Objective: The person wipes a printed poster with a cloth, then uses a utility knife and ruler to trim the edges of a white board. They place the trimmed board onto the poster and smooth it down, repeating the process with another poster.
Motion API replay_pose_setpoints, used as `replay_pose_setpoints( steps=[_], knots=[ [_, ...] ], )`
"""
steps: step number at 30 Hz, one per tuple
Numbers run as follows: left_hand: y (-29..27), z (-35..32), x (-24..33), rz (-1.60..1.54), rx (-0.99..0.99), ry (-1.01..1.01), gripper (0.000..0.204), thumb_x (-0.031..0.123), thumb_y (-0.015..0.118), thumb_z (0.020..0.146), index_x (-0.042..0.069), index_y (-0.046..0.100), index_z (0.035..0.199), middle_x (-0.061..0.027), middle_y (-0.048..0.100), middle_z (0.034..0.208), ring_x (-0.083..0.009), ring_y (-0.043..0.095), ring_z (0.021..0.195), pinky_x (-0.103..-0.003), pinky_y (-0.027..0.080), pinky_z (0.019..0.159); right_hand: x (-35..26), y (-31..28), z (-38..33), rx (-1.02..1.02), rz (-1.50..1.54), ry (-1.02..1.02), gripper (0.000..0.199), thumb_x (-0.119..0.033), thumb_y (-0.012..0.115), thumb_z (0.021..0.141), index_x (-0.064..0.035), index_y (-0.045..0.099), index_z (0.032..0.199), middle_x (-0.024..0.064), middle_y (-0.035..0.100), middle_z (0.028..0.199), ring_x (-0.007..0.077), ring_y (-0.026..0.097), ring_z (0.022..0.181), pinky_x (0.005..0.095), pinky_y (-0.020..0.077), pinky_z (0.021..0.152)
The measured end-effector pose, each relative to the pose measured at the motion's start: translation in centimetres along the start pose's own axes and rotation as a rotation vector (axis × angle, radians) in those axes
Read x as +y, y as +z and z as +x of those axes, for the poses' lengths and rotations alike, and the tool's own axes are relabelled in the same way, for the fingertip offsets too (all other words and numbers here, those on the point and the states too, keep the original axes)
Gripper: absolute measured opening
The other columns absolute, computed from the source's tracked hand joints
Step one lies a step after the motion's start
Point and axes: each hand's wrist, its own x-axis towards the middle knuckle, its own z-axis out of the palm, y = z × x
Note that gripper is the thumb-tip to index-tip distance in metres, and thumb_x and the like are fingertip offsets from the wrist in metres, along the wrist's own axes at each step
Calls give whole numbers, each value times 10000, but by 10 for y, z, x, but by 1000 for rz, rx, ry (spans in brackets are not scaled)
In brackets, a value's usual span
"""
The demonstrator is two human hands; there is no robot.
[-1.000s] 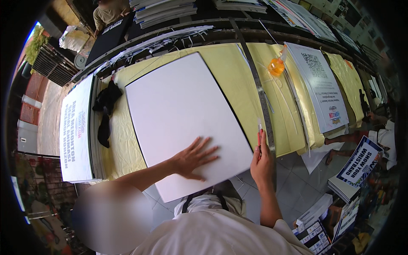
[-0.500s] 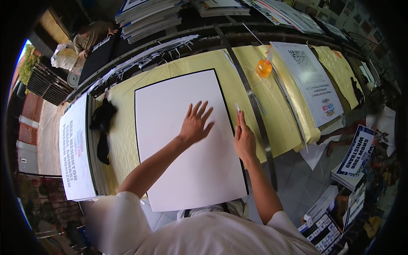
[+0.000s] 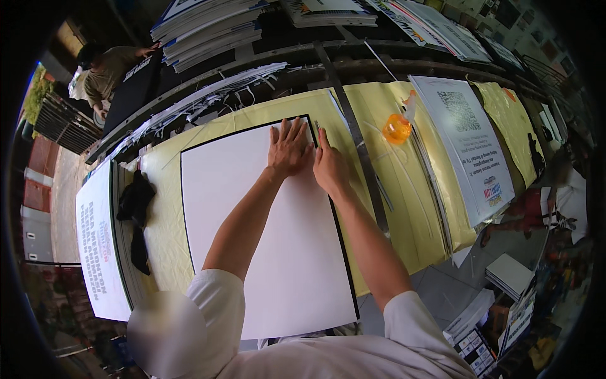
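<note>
Yellow sheeting [image 3: 168, 202] supports a white board [image 3: 287, 252], lengthwise forward.

Legible print: grey caps [image 3: 93, 252] and coloured logo [image 3: 106, 245] on white board [image 3: 95, 189] at frame left; QR code [image 3: 459, 112], small text lines [image 3: 475, 150], second logo [image 3: 495, 189] on white sign [image 3: 435, 95] at right; white lettering [image 3: 137, 71] upper left.

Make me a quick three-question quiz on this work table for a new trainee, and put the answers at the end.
1. Which hand lies flat on the white board?
2. True or false: the orange bottle is to the right of the white board.
3. What colour is the cloth to the left of the white board? A) red, B) green, C) black

Key: 1. The left hand. 2. True. 3. C.
</note>
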Motion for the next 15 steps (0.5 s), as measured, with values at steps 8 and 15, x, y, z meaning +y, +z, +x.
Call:
replay_pose_setpoints(
  steps=[8,15],
  knots=[
    [5,25,-20,23,2,-39,644,380,500,1033,77,366,1585,-118,318,1672,-387,238,1547,-625,216,1194,-9,14,66,-103,-8,26,565,-241,451,1057,-138,352,1604,261,712,1008,436,698,976,517,557,863],
    [17,30,-29,49,-12,-67,677,435,439,1044,79,329,1609,-59,268,1706,-337,192,1575,-609,166,1241,-18,22,78,-58,-18,-13,565,-249,459,1046,-144,374,1594,279,701,1092,465,684,1018,532,546,912]
  ],
)
